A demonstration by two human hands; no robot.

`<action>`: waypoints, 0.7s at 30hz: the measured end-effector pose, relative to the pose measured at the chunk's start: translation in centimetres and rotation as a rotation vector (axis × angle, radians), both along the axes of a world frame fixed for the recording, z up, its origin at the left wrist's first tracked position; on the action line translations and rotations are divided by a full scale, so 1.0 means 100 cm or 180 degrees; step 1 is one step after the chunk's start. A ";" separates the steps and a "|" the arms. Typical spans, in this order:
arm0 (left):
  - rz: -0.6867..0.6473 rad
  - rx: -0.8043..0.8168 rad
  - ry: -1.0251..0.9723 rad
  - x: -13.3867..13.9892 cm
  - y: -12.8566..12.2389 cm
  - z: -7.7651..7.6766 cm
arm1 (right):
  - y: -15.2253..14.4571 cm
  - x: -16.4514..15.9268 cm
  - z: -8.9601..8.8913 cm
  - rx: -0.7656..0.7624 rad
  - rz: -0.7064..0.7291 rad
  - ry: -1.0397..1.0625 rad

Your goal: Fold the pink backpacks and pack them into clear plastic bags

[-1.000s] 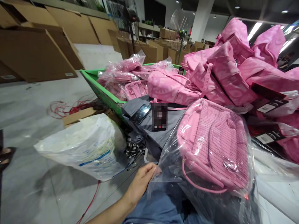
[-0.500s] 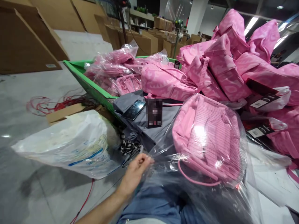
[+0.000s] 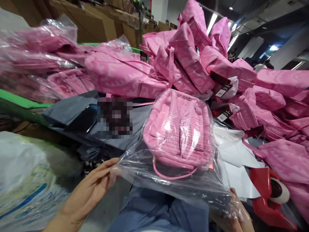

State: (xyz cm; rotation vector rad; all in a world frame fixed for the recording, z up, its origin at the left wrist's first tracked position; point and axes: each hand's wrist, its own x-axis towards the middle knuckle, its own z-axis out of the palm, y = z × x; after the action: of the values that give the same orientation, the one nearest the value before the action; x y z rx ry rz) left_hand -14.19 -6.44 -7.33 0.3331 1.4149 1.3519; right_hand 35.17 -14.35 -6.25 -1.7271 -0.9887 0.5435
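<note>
A pink backpack (image 3: pixel 178 129) lies inside a clear plastic bag (image 3: pixel 164 185) above my lap, its strap loop toward me. My left hand (image 3: pixel 106 177) pinches the bag's near left corner. At the near right corner my right hand (image 3: pixel 238 212) grips the plastic, its fingers partly covered by the film. Between my two hands the bag's near edge is stretched wide. Grey cloth (image 3: pixel 120 141) lies beyond the bag, with a dark phone (image 3: pixel 83 119) on it beside a blurred-out dark card (image 3: pixel 115 116).
Pink backpacks (image 3: pixel 193 58) are heaped at the back and right. Wrapped ones (image 3: pixel 43 48) lie in a green-edged bin (image 3: pixel 21 98) at left. A red tape dispenser (image 3: pixel 262 187) stands at right near white sheets (image 3: pixel 238 174). A white sack (image 3: pixel 24 170) is at lower left.
The view has swung right. My right hand has come into sight holding the bag's right corner, and the near edge is now pulled out sideways. My left hand still holds its corner.
</note>
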 end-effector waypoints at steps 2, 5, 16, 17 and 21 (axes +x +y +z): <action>-0.0284 -0.0004 -0.0154 -0.007 -0.006 -0.004 | -0.002 0.004 -0.008 0.0058 0.0008 0.0227; -0.0811 0.0073 0.0422 -0.015 -0.010 -0.005 | 0.004 0.012 -0.016 -0.0054 -0.0050 0.0678; -0.0407 0.1197 0.2805 -0.007 0.020 -0.008 | 0.032 -0.014 -0.004 0.0879 -0.0532 -0.0195; -0.0369 0.1281 0.2726 -0.004 0.022 -0.010 | 0.036 -0.019 -0.008 0.1121 -0.0658 0.0140; -0.0137 0.1835 0.2819 0.007 0.027 -0.003 | 0.058 -0.030 -0.024 0.1322 -0.1105 0.1077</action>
State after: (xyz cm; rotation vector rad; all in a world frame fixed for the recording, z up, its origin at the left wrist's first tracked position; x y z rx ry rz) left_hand -13.48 -3.69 -7.65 1.4727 1.6457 1.6442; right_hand 32.21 -8.52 -8.64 -1.3372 -0.5015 0.3563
